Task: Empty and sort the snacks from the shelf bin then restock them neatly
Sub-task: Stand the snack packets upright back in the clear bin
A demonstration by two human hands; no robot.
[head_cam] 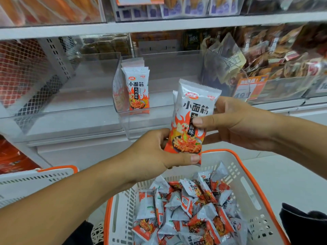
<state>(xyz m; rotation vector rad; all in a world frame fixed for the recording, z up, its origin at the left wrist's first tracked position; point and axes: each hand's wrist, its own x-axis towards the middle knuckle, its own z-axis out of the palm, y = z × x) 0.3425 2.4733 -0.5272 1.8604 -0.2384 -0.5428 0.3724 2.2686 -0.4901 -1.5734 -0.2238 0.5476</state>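
Closest up, a white basket [254, 197] with orange rim, full of loose snack packets [187, 209]. Above it both hands hold a small stack of packets [190, 119] upright: left hand [152, 154] pinching the bottom, right hand [235, 122] gripping the middle. Further back, a few packets standing [138, 91] in the clear shelf bin [123, 119].

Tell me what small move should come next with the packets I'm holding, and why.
Probably carry the held white-and-orange snack packets, gripped by both the left hand and right hand, to the clear plastic shelf bin and stand them beside the upright row of matching packets. That row sits at the bin's left end, and the white-and-orange basket holds many more.
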